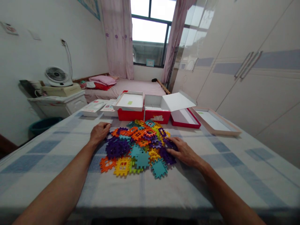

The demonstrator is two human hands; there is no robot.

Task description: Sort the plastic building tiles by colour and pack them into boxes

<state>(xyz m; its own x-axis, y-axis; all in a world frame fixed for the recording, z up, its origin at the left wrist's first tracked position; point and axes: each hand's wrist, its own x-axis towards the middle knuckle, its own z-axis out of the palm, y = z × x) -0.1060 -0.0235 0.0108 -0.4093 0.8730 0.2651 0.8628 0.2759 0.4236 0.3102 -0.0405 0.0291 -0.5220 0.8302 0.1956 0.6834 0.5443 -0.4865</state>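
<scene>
A heap of flat plastic interlocking tiles (138,147) in orange, purple, teal, yellow and green lies in the middle of the checked tablecloth (58,147). My left hand (99,132) rests at the heap's left edge, fingers curled loosely down against the tiles, holding nothing that I can see. My right hand (184,151) lies flat at the heap's right edge, fingers stretched out onto purple tiles (167,154).
Behind the heap stand two open red boxes (131,114) (156,115) with white lids, a red lid tray (185,120) and a shallow wooden-edged tray (217,122). Booklets (93,107) lie at the back left. A wardrobe (246,62) stands right, a fan (57,76) left.
</scene>
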